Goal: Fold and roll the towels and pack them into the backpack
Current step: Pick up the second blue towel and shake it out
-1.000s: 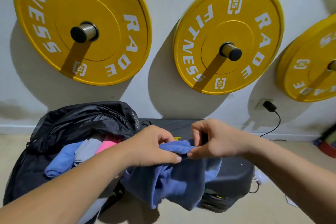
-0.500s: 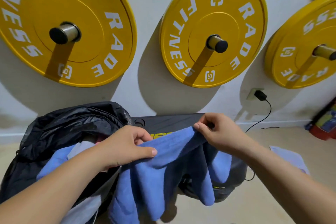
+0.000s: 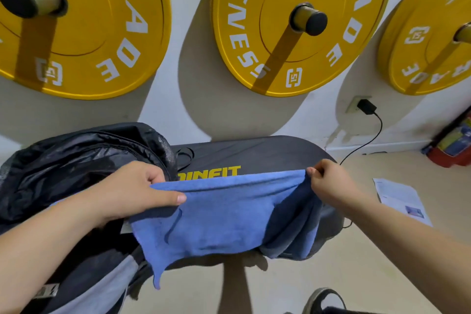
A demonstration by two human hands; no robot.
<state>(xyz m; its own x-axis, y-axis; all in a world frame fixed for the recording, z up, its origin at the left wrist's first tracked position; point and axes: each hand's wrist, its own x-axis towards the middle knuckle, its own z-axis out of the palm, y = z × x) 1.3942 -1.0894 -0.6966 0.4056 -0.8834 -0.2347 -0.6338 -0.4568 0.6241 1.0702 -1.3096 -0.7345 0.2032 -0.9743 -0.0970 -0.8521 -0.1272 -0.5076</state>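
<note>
A blue towel (image 3: 224,216) hangs spread between my two hands over a black padded bench (image 3: 254,153). My left hand (image 3: 135,191) pinches its upper left corner, thumb on top. My right hand (image 3: 328,183) pinches the upper right corner, and the cloth bunches in darker folds below it. The black backpack (image 3: 76,160) lies open at the left, its flap raised behind my left hand. Its inside is hidden by my left forearm and the towel.
Three yellow weight plates (image 3: 293,23) hang on pegs on the white wall behind. A charger (image 3: 367,107) is plugged into a wall socket, its cable running down to the floor. A paper sheet (image 3: 400,199) lies on the floor at right. A shoe (image 3: 323,298) shows at the bottom.
My hands have drawn apart, stretching the bunched blue towel out flat along its top edge. The view has moved closer and slightly down.
</note>
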